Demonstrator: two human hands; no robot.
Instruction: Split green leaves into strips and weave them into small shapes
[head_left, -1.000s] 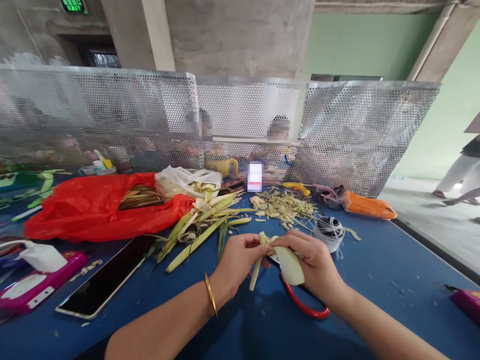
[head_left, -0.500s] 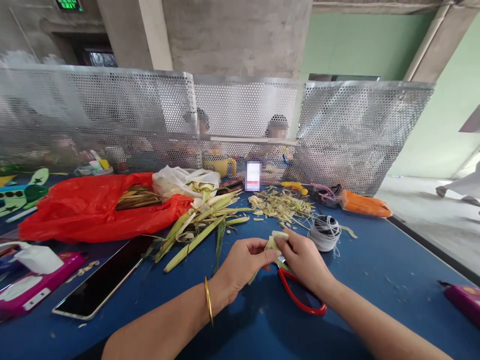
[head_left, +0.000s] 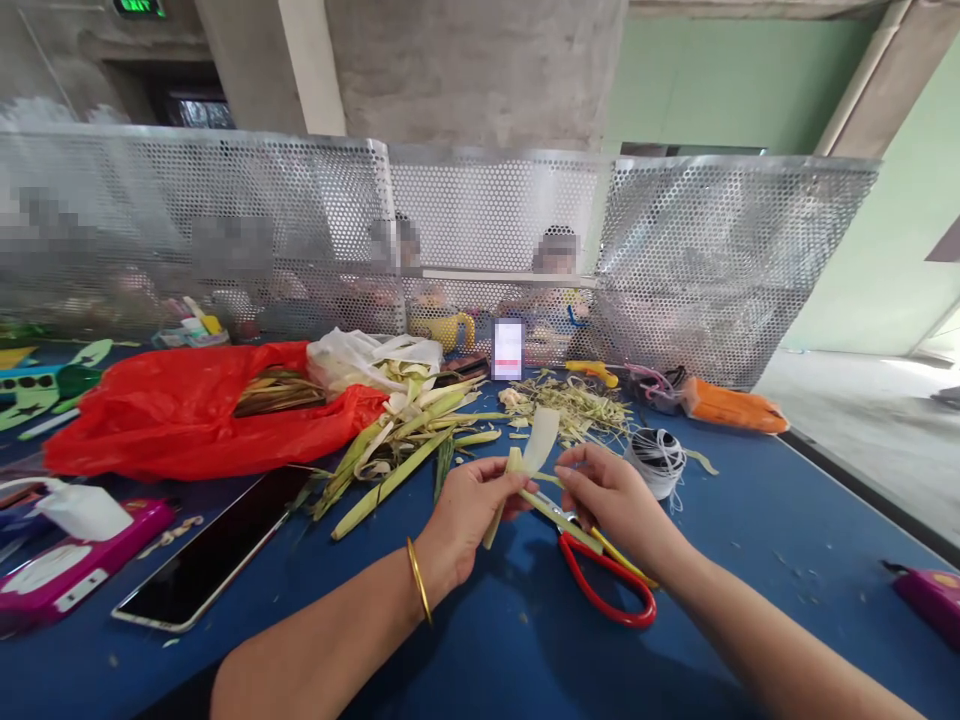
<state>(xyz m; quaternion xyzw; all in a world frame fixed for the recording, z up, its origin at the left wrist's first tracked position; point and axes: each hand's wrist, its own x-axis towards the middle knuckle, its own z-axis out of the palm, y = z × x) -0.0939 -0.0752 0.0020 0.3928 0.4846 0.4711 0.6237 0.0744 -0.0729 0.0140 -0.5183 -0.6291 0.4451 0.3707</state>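
Observation:
My left hand [head_left: 480,500], a gold bangle on its wrist, pinches a folded pale green corn husk strip [head_left: 541,440] between thumb and fingers. One end of the husk stands up, while other lengths hang below the hand and slant to the lower right. Just to the right, my right hand [head_left: 600,490] has thumb and forefinger closed on a narrow end of the husk. Red-handled scissors [head_left: 609,590] lie on the blue table under the hands, their blades partly covered by husk. A yellow stick-like thing [head_left: 624,560] passes beneath my right hand, partly hidden.
Corn husks [head_left: 405,480] lie beside a red plastic bag [head_left: 195,420]. Husk scraps [head_left: 574,408] are heaped behind my hands. A ball of white cord [head_left: 654,462] stands at right. A dark-screened phone [head_left: 214,555] and a magenta power strip [head_left: 86,570] lie left. A perforated metal screen [head_left: 495,220] borders the back.
My hands have moved apart, my right hand slightly rightward. The folded husk has opened out, with one end upright and a length slanting over the scissors. The yellow stick-like thing has come into sight.

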